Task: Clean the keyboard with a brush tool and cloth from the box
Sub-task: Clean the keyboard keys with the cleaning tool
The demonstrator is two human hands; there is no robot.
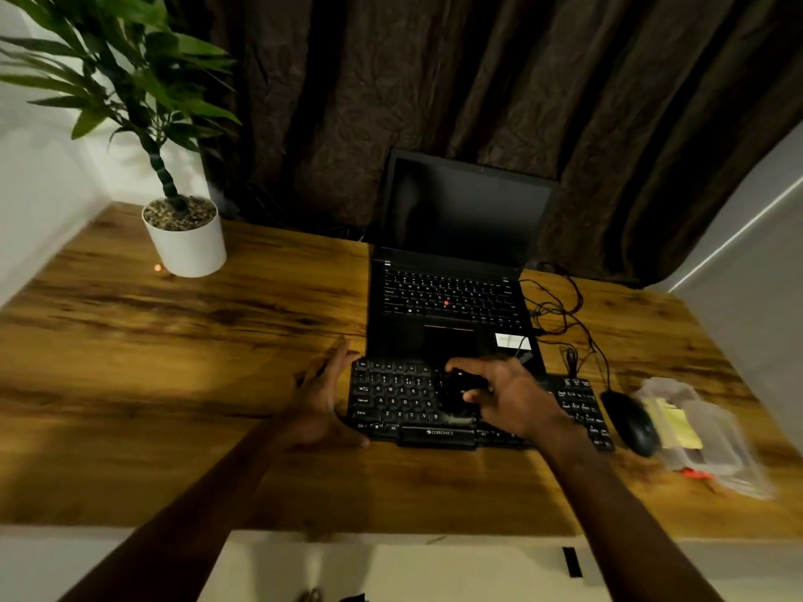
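Note:
A black keyboard (404, 406) lies on the wooden desk in front of the laptop. My right hand (508, 397) grips a black brush tool (456, 391) and holds it down on the middle keys; its bristle end is hard to make out against the dark keys. My left hand (323, 401) rests flat against the keyboard's left edge, fingers straight, thumb along the front corner. A clear plastic box (712, 441) with a yellow cloth (675, 423) inside sits at the right end of the desk.
An open black laptop (452, 271) stands right behind the keyboard. A black mouse (630, 423) lies between keyboard and box, its tangled cables (560, 315) behind it. A white potted plant (187, 241) stands at the back left. The desk's front edge (391, 530) is near me.

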